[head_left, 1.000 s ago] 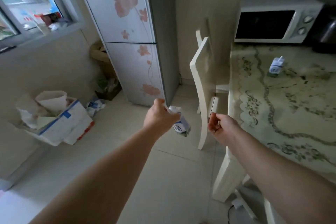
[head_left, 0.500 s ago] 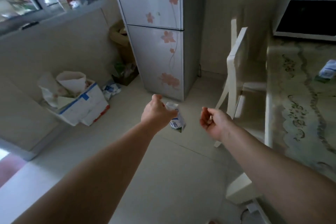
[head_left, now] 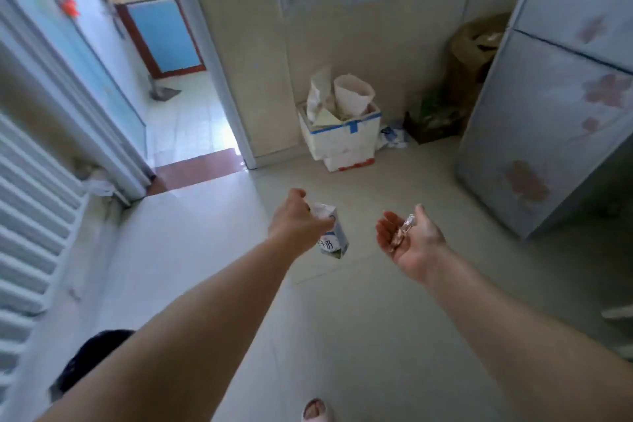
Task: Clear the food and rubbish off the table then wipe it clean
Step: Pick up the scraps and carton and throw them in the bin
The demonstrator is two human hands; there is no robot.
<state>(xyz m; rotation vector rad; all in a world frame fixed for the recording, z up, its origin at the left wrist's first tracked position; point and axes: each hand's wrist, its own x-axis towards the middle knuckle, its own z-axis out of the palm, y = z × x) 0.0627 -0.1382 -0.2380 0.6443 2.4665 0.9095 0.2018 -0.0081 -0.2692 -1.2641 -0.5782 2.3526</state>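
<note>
Left grip [head_left: 298, 219] is clenched from above round the top of a crumpled white-and-blue milk carton [head_left: 333, 233], which hangs tilted under the fingers, in the air over the floor. Right grip [head_left: 411, 243], just to the right of it and not touching it, lies palm-up and released, fingers relaxed, with a small scrap of clear wrapper [head_left: 406, 225] resting loose on the palm.

Pale tiled floor [head_left: 342, 336] spreads beneath both grips. Ahead and to the right of the right grip stands a grey fridge [head_left: 555, 134] patterned with pink flowers. Well to the left of the left grip a white ribbed radiator [head_left: 30, 223] lines the wall, and ahead-left an open doorway [head_left: 185, 120] shows a blue cabinet beyond. Straight ahead of both grips, well apart, a white foam box [head_left: 342, 139] stuffed with paper bags sits against the wall. A brown sack [head_left: 476, 51] stands beside the fridge, and a crumpled blue-and-white packet [head_left: 390, 138] lies just right of the box. Behind the grips, a pink slipper toe [head_left: 317, 411] shows.
</note>
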